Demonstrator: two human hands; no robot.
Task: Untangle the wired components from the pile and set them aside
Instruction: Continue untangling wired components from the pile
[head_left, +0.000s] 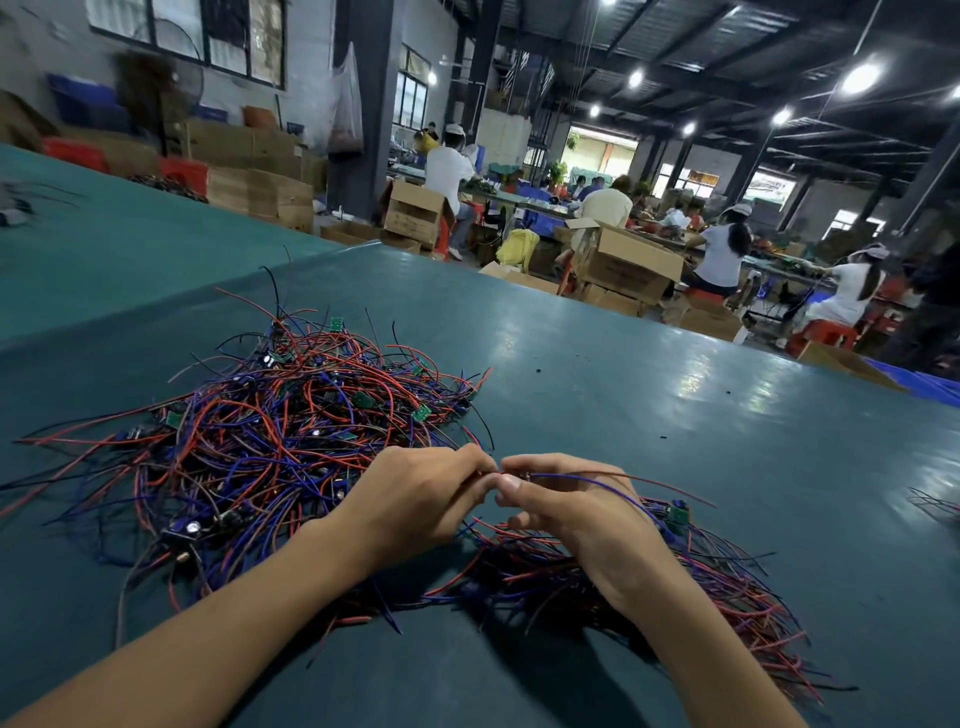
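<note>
**Two hands pinched on one wired component between two heaps**

Two heaps of wire are spread on a wide teal table (675, 415), which fills the view beneath both forearms. The larger heap, a tangled pile (270, 431) of red, blue and black leads dotted with small green boards and dark parts, is seen to the left of the left hand and beyond it, its near edge running under the left wrist. A smaller bundle (649, 577), laid out more evenly with its leads fanned toward the near right, is found beneath the right hand and to its right; it is partly covered by the right wrist.

The left hand (421, 501) and the right hand (566, 512) are brought together above the gap between the heaps, fingertips almost touching. A single wired component (597, 480) is held between them: its near end is pinched by the thumb and fingers of each hand, and its blue and reddish leads are trailed over the back of the right hand toward the right, above the smaller bundle. What sits at the pinched end is too small and too covered to be made out.

A small green board (678, 514) is seen just right of the right hand, on the smaller bundle. A few dark specks are scattered on the table beyond the hands.
</note>
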